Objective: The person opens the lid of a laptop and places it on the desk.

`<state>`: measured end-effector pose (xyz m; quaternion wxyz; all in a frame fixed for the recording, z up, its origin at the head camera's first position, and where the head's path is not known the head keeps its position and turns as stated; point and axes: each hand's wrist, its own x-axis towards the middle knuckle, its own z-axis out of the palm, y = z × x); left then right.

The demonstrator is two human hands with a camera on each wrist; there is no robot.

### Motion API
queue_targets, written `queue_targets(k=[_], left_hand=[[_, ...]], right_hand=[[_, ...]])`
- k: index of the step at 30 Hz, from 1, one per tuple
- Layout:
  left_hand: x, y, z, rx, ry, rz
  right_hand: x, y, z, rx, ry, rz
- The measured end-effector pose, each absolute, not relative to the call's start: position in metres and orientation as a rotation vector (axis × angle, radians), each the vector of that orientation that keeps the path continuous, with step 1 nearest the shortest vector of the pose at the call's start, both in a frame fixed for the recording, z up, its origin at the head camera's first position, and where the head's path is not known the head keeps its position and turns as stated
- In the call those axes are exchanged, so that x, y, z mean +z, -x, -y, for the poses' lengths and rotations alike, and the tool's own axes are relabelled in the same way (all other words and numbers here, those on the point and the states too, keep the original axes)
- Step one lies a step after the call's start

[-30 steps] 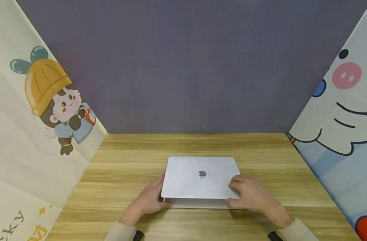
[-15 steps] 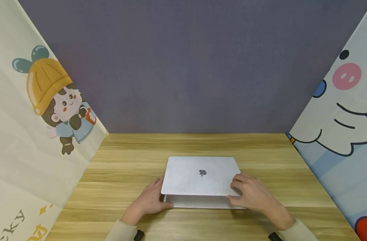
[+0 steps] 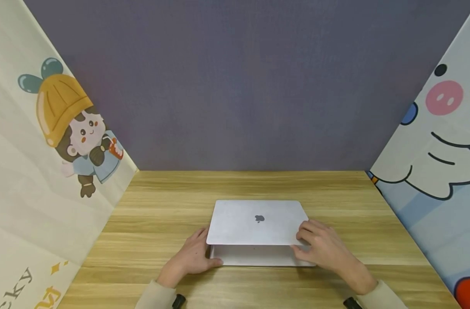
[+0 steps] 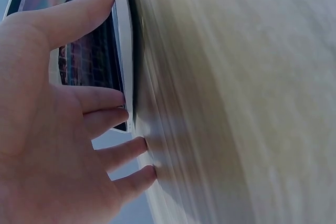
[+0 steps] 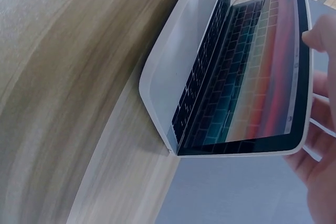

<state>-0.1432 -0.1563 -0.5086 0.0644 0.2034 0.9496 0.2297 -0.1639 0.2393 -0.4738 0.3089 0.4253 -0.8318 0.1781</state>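
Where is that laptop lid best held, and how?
Probably by the raised front edge of the lid, coming from the person's right, thumb inside and fingers outside. The lid stands partly open, leaving a gap above the base for a thumb; the right hand holds it near that edge's right corner.

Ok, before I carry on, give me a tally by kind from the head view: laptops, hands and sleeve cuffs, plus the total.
MacBook laptop: 1
Hands: 2, left hand and right hand
Beige sleeve cuffs: 2, left cuff and right cuff
Total: 5
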Motion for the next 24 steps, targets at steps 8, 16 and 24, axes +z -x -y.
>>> queue_targets(k=[8, 16, 24], left_hand=[[-0.5068, 0.1424, 0.1551, 0.653, -0.63, -2.87], [-0.5071, 0.1427, 0.1546, 0.644, -0.637, -2.88], [-0.5092, 0.1427, 0.1538, 0.625, -0.57, -2.893]], right_hand=[[-0.4709, 0.1646, -0.2381, 0.455, -1.15, 2.149], [-0.471, 0.1665, -0.2351, 0.456, -1.199, 1.988], [-0.4703, 0.1673, -0.2314, 0.473, -1.176, 1.93]])
